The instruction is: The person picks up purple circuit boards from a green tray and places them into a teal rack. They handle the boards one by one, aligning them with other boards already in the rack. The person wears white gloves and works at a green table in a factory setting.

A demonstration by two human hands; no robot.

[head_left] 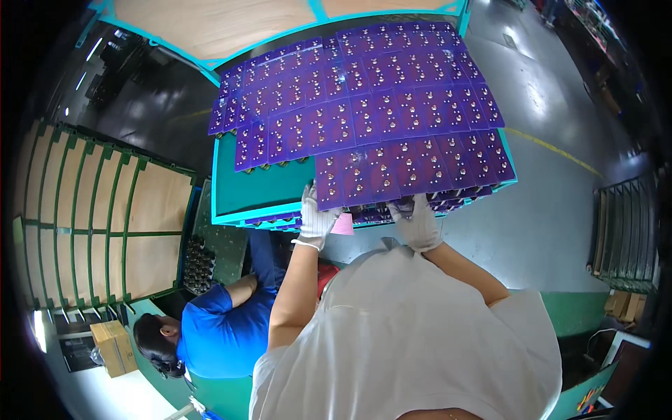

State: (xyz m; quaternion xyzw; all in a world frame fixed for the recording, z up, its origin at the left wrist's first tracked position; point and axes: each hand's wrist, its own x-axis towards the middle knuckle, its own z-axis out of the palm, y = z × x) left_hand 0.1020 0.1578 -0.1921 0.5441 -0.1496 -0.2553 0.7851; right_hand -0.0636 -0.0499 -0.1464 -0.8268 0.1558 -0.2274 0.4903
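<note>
Sideways runs the nearest row of purple boards (414,166).

Glossy, smooth boards (381,112) here, matt cloth gloves (420,229), the floor (483,241) gleaming slick, and smooth, pale wood panels (210,28)!

Had 2 gloved hands, left hand (318,220) and right hand (418,227), at the 6 o'clock edge of 1 teal tray (259,185); purple boards (378,112) toward 12 ran to dozens, too overlapped for a firm count. Also 1 pink slip (343,224) mid-view, 1 green rack (108,229) at 9, 1 dark rack (626,238) at 3, 1 co-worker (220,343) at 7, 1 carton (114,348) at 8.
</note>
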